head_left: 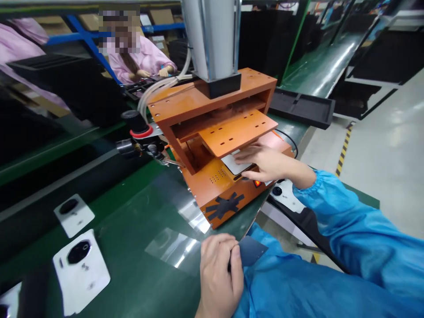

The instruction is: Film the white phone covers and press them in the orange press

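Note:
An orange press machine (215,176) stands on the green table, with a white panel (234,164) lying under the front of its raised plate (243,132). My right hand (261,162) reaches in from the right, its fingers spread over that white panel. Low in the view, near the table's front edge, my left hand (221,269) is closed around a dark flat piece (253,251), which sticks out to the right of the fingers. A clear film (174,248) lies on the table just left of my left hand.
White panels with round black camera rings (81,274) (74,215) lie at the left. A gauge and valve (137,128) jut from the press's left side. Behind it are a black tray (301,106) and a person in pink (145,57). More white panels (288,196) sit at the right.

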The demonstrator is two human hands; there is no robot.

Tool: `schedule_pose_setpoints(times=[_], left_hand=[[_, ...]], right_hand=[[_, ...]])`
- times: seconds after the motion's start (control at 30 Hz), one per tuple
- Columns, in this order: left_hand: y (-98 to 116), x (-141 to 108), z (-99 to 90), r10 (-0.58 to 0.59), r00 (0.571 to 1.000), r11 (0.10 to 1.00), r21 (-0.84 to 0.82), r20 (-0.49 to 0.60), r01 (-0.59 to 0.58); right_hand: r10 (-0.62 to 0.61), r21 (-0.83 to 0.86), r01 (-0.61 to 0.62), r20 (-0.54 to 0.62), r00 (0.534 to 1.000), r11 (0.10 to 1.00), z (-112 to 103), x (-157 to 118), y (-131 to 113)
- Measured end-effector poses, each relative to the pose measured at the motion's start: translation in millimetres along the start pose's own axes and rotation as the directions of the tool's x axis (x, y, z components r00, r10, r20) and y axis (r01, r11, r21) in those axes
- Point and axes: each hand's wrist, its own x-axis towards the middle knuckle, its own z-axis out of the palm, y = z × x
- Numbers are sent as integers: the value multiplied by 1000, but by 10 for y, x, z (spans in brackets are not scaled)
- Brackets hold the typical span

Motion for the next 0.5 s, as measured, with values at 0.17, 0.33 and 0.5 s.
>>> schedule_pose_setpoints(times=[0.17,0.33,0.5], left_hand=[[-14,73,127,20,996,985,170,86,-34],[-174,68,275,64,993,951,297,95,-90],[-272,-15,323,115,990,893,428,81,-139]], right_hand=[[62,14,-61,-259,964,998,235,-284,-116],[432,166,-482,-740,516,860,643,-1089,-133],[431,16,-583,-690,582,812,976,-1596,-65]])
